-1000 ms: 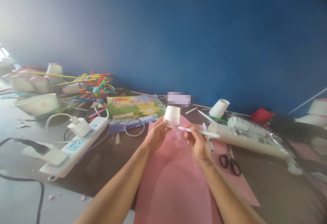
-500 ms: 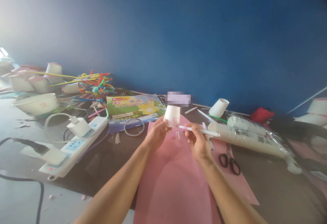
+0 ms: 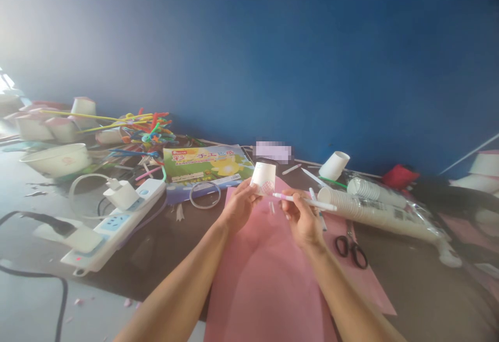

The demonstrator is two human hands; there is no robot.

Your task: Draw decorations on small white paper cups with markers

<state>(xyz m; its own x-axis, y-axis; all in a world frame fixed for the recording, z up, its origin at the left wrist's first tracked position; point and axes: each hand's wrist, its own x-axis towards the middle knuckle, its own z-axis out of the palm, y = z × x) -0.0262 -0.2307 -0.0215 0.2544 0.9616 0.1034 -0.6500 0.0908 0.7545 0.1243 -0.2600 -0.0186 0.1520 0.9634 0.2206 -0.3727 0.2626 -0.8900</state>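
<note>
Upside down in my left hand (image 3: pixel 240 207) is a small white paper cup (image 3: pixel 263 175), gripped near its lower rim. A pink crosshatched patch shows on the cup's lower right side. My right hand (image 3: pixel 302 217) pinches a white marker (image 3: pixel 307 201) with a pink band; its tip points left at the patch. Whether the tip touches the cup I cannot tell. Below both hands lies a large sheet of pink paper (image 3: pixel 265 279). Black-handled scissors (image 3: pixel 351 251) rest to the right of my right hand.
A long stack of paper cups (image 3: pixel 374 217) in plastic lies at right, with a single cup (image 3: pixel 334 165) behind it. At left are a power strip (image 3: pixel 117 222), a bowl (image 3: pixel 58 160), pipe cleaners (image 3: pixel 152 126) and a coloured-paper pack (image 3: pixel 206 168). A blue wall (image 3: pixel 273 61) rises behind.
The view has shifted very slightly. Both hands keep their hold on the cup and the marker, almost in the same place.
</note>
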